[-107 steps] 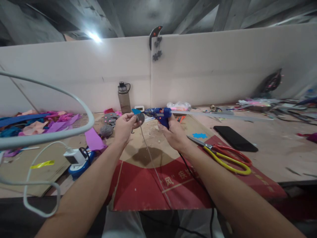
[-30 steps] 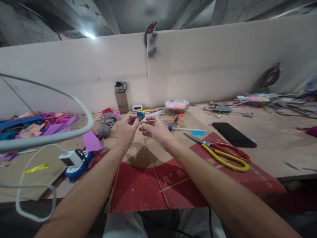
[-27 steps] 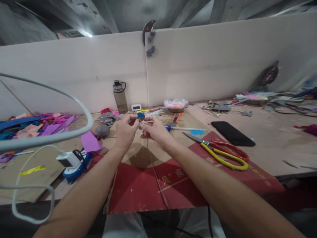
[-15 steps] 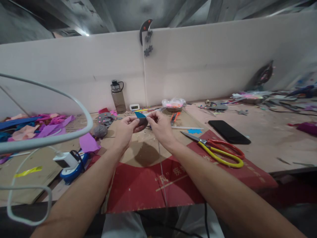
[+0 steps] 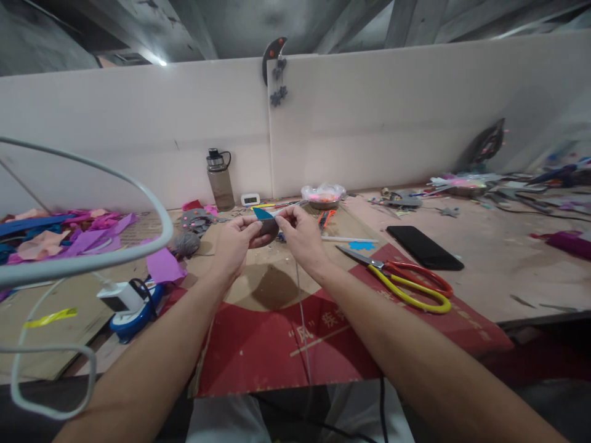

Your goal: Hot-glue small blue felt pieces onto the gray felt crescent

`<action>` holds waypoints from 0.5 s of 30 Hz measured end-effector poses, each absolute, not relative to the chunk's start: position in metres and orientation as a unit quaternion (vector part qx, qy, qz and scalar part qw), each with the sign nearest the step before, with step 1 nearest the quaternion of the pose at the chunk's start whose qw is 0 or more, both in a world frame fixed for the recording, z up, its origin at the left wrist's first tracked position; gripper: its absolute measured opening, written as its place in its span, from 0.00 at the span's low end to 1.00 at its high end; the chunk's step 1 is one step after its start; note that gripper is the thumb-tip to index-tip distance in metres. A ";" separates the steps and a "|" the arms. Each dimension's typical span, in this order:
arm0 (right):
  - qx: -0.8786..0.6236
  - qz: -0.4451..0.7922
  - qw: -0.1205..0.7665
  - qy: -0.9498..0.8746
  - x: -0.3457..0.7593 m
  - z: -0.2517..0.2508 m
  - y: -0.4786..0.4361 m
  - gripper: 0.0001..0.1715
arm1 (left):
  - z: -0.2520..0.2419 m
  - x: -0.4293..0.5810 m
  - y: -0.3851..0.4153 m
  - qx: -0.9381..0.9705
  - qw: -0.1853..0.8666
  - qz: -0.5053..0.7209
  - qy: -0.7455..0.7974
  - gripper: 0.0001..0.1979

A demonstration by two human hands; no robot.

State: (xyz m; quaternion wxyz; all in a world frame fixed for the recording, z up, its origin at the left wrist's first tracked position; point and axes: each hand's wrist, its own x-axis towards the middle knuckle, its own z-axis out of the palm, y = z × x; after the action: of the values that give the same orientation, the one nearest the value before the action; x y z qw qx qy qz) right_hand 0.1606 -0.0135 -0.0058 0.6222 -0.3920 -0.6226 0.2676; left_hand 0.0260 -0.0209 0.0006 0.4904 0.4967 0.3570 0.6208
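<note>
Above the cardboard sheet, both hands meet on a small dark grey piece with a blue pointed part, perhaps felt. My left hand pinches its left side between thumb and fingers. My right hand is closed at its right edge, thumb and forefinger together; the fingertips partly hide what they grip. From below the right hand a thin pale thread hangs down across the cardboard. Scissors with red and yellow handles lie to the right, and a blue snowflake-like cutout lies beyond their tips.
A black phone lies right of the scissors. Behind the hands stand a water bottle, a small digital clock and a bowl. Purple scraps, a power strip and a white cable arm are at left.
Both hands keep hold of the dark and blue piece, with only slight finger movement at its right edge. The view has shifted very slightly.
</note>
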 end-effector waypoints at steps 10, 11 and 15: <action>-0.384 0.367 0.617 -0.582 0.164 -0.011 0.002 0.06 | -0.001 0.022 -0.017 0.528 0.511 0.589 0.337 0.09; -0.382 0.380 0.618 -0.572 0.165 -0.012 0.003 0.07 | -0.001 0.022 -0.017 0.532 0.514 0.584 0.333 0.09; -0.373 0.438 0.614 -0.539 0.166 -0.013 0.003 0.09 | 0.000 0.021 -0.018 0.541 0.516 0.569 0.342 0.13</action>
State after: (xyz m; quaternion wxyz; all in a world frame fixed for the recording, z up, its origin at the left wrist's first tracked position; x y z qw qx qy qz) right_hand 0.1661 0.0026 -0.0135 0.6145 -0.3732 -0.5394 0.4383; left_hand 0.0213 -0.0180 -0.0004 0.5164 0.5406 0.3418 0.5694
